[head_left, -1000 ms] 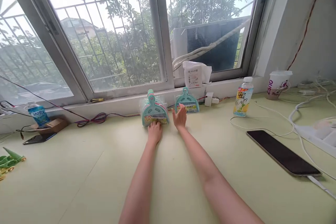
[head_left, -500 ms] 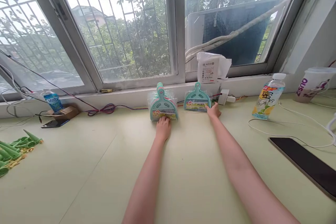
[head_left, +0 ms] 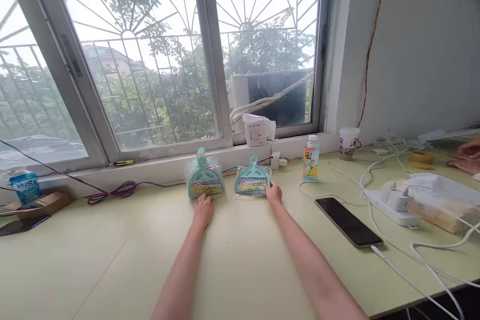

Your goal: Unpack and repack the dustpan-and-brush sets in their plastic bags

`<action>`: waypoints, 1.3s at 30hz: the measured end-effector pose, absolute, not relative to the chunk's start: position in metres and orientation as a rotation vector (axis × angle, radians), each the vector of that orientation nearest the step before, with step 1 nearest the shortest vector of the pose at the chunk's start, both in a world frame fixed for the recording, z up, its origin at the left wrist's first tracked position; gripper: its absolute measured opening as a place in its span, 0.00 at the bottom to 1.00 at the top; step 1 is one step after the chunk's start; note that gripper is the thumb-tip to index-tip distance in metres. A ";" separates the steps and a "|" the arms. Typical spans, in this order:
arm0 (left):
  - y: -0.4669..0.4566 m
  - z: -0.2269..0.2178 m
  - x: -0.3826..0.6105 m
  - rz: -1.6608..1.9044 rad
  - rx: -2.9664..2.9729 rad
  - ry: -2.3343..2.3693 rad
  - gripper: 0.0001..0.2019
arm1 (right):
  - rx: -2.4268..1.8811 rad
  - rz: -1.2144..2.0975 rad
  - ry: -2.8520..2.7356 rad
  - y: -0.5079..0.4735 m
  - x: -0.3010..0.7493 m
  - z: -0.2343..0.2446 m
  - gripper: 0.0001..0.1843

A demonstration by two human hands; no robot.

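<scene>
A stack of packaged mint-green dustpan-and-brush sets (head_left: 201,175) leans against the low wall under the window, handles up. My left hand (head_left: 203,209) is at its lower front edge, fingers bent and pressed together against the packet; the fingertips are partly hidden. To its right stands another dustpan-and-brush set (head_left: 253,175), in clear wrap with a printed label. My right hand (head_left: 274,193) grips its lower right edge, thumb on the front and the other fingers at the side. Both sets touch the table (head_left: 225,270).
A drink bottle (head_left: 311,160), a plastic cup (head_left: 348,145) and a phone (head_left: 347,222) lie to the right, among white cables and a power strip (head_left: 397,210). Another person's hand (head_left: 468,157) shows at far right. A white packet (head_left: 258,131) sits on the sill.
The view has swung right and up, bringing the power strip and another person's hand into sight. Both hands stay at the same dustpan sets.
</scene>
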State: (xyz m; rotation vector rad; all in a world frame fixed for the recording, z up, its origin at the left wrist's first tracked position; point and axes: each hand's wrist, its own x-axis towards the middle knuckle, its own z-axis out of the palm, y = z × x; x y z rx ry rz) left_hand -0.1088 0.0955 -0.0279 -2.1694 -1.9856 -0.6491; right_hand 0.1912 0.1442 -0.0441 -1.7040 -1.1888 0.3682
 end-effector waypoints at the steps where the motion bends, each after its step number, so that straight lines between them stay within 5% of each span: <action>1: 0.090 -0.028 -0.110 -0.684 -2.181 -1.985 0.17 | -1.695 0.376 -1.178 0.131 0.193 -0.044 0.14; 5: 0.062 -0.031 -0.101 -0.971 -2.375 -1.939 0.15 | -1.703 0.402 -1.151 0.081 0.198 -0.038 0.13; 10: 0.030 -0.022 -0.065 -2.084 -2.260 -2.349 0.26 | -1.430 0.561 -1.313 0.044 0.186 -0.023 0.13; 14: 0.019 -0.014 -0.058 -2.533 -2.408 -2.396 0.25 | -1.224 0.609 -1.601 0.036 0.160 -0.022 0.15; 18: 0.022 -0.018 -0.070 -2.714 -2.220 -2.425 0.24 | -1.274 0.292 -1.828 0.029 0.142 -0.027 0.24; 22: 0.024 -0.020 -0.068 -2.875 -2.110 -2.375 0.24 | -1.102 0.041 -1.914 0.015 0.134 -0.019 0.14; 24: 0.023 -0.019 -0.063 -3.028 -2.062 -2.333 0.23 | -1.078 0.061 -2.020 0.011 0.131 -0.015 0.18; 33: 0.016 -0.008 -0.062 -3.608 -1.514 -2.067 0.11 | -1.113 0.515 -1.770 0.016 0.125 -0.020 0.26; 39: 0.011 -0.006 -0.063 -3.577 -1.812 -1.906 0.13 | -1.073 1.042 -1.319 0.033 0.128 -0.027 0.08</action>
